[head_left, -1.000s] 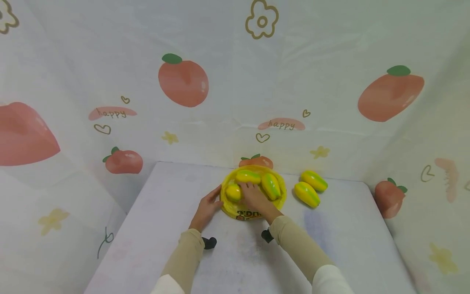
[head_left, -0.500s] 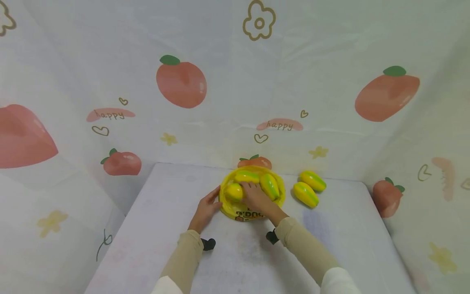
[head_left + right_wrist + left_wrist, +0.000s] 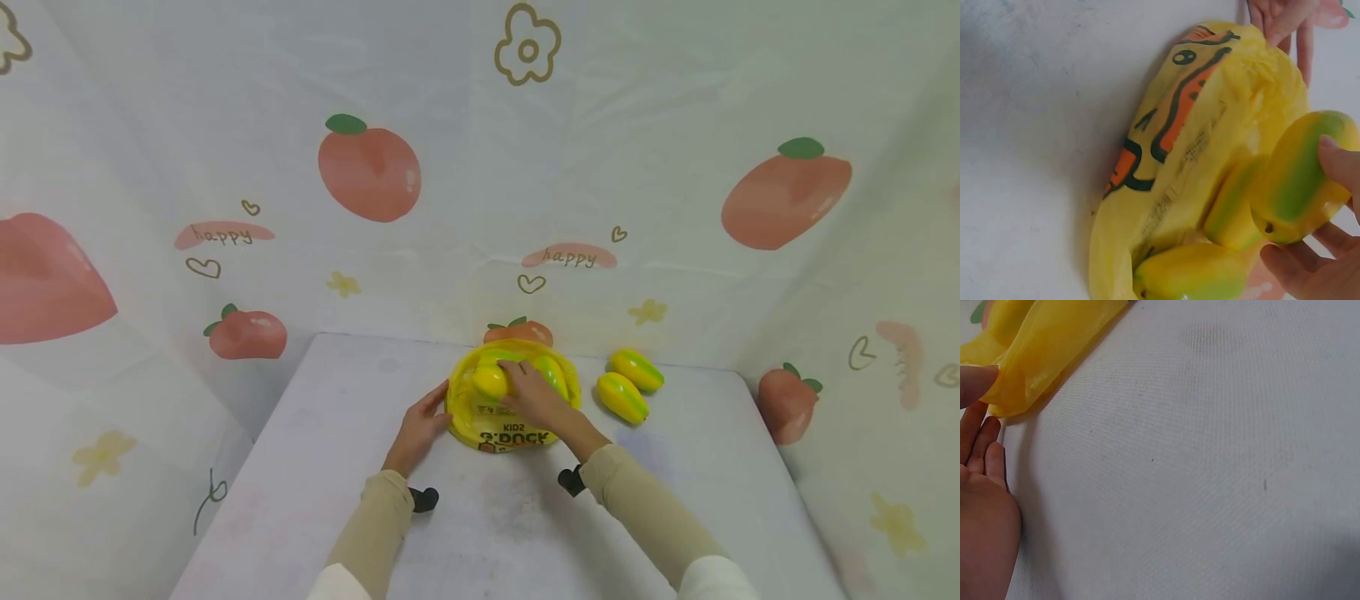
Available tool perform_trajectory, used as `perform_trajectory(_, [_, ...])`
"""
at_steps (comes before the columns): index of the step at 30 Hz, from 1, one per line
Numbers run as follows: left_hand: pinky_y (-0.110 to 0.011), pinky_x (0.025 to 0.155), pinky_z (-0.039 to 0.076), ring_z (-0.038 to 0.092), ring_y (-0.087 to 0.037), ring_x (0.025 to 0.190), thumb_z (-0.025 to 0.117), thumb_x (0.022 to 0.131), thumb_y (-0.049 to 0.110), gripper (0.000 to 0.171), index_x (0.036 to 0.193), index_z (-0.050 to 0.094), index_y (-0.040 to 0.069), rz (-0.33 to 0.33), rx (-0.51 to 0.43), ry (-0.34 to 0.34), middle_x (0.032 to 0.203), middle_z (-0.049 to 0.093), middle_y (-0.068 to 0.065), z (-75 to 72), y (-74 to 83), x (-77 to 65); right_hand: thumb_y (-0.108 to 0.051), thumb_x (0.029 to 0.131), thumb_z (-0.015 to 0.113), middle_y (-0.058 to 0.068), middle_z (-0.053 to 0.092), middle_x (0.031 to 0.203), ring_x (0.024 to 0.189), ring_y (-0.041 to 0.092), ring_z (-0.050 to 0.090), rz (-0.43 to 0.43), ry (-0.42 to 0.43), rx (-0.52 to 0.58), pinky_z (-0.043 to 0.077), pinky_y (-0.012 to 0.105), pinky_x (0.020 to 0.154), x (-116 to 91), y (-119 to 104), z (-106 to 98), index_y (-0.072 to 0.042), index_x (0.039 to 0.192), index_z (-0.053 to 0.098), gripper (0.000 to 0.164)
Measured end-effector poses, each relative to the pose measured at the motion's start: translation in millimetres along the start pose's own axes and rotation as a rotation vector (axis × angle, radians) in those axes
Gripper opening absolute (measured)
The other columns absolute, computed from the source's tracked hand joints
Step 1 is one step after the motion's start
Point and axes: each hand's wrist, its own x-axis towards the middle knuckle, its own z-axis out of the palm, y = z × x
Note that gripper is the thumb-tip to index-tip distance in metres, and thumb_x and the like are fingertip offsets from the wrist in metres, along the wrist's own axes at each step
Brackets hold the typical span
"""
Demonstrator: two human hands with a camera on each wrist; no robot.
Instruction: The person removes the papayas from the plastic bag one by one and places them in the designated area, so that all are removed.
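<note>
In the head view, my right hand [image 3: 534, 398] grips a yellow-and-green papaya [image 3: 490, 381] over a round, wide-mouthed yellow plastic bag [image 3: 459, 423]. The right wrist view shows the thumb on the green side of this papaya [image 3: 1291, 181] and fingers beneath it. Two more papayas lie inside the bag, one papaya [image 3: 1191, 273] near the front side and another papaya [image 3: 1233, 203] partly covered by the held one. At the bag's left rim is my left hand [image 3: 415, 429]. Its thumb [image 3: 975, 384] touches the yellow plastic, its fingers fairly straight beside it.
To the right of the bag, two papayas [image 3: 622, 397] lie side by side on the white table [image 3: 495, 533]. A fruit-printed cloth [image 3: 450, 275] hangs behind the table and along both sides. Black camera mounts [image 3: 424, 499] sit at the wrists.
My right hand has lifted the left-hand papaya from the bag's floor and shifted slightly right and up, uncovering the printed lettering. The left hand stays at the rim.
</note>
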Motion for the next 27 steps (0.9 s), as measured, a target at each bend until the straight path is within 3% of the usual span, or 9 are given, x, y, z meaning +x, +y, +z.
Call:
perform_trajectory(9, [-0.045, 0.130, 0.026, 0.031, -0.020, 0.156, 0.063, 0.094, 0.013, 0.066, 0.154, 0.045, 0.031, -0.001, -0.007, 0.000, 0.163, 0.041, 0.008, -0.8, -1.5, 0.3, -0.025, 0.097, 0.069, 0.021, 0.050, 0.143, 0.129, 0.035, 0.055, -0.045, 0.056, -0.007, 0.049, 0.051, 0.113, -14, 7, -9, -0.011, 0.154, 0.037, 0.067])
perform_trajectory(27, [-0.045, 0.129, 0.027, 0.032, -0.018, 0.156, 0.064, 0.095, 0.013, 0.064, 0.153, 0.045, 0.033, -0.030, -0.010, 0.004, 0.163, 0.041, 0.010, -0.2, 0.9, 0.9, -0.027, 0.096, 0.071, 0.024, 0.049, 0.143, 0.128, 0.041, 0.055, 0.002, 0.145, 0.031, 0.048, 0.059, 0.111, -45, 42, -16, -0.008, 0.153, 0.038, 0.069])
